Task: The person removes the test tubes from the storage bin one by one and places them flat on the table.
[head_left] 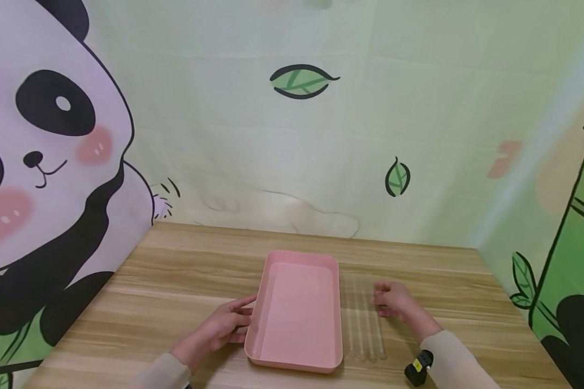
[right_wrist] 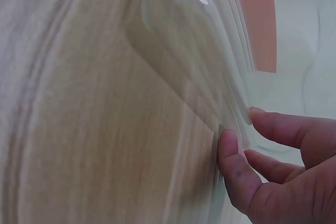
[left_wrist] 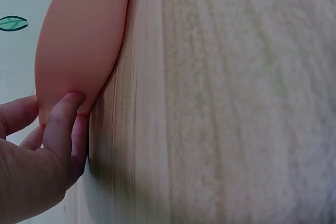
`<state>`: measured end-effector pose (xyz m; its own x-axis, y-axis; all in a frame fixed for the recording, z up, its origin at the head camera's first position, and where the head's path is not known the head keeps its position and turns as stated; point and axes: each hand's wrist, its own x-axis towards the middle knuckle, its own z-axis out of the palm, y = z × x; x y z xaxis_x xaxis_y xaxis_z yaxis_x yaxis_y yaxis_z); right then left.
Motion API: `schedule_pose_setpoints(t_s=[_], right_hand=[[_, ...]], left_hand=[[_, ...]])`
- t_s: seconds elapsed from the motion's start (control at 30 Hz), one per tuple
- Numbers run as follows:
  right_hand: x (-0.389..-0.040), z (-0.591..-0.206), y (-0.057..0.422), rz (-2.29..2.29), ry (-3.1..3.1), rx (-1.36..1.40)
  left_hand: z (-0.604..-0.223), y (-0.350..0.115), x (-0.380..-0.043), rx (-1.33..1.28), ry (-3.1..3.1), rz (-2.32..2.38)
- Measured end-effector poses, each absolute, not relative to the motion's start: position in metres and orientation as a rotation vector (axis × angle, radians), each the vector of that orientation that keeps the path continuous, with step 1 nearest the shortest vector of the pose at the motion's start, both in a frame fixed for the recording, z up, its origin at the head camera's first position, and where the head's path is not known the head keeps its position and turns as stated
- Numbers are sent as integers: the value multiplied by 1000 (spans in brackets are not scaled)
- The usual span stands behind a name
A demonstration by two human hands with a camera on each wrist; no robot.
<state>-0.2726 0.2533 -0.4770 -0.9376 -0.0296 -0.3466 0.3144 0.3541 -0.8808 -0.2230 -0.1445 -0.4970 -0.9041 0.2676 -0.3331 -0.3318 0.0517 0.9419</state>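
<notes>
A shallow pink tray lies on the table between the hands. My left hand is at its left side, with fingertips touching the outer wall near the table. Inside the tray, along its left wall, lies a clear tube. Several clear test tubes lie side by side just right of the tray, their rounded ends toward me. My right hand pinches the rightmost test tube between thumb and fingers, toward its far end.
The wooden tabletop extends around the tray on both sides. A fabric backdrop with a panda and leaves hangs behind the table. A small black device with a yellow mark sits at my right wrist.
</notes>
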Motion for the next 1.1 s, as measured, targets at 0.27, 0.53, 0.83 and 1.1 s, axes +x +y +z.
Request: schedule_pose_setpoints(t_s=[0.27,0.53,0.83,1.1], right_hand=[[-274,-475,252,-1624,2326,248],[-275,-468,252,-1519,2336,225],[-273,-461,260,-1460,2323,211],[-267,-442,262,-1462,2332,206]], left_hand=[[-496,-145,-224,-58,1922,1912],[-495,-145,-223,-64,1911,1916],[-493,-144,-221,-70,1915,1911],[-494,-144,-221,-65,1911,1914]])
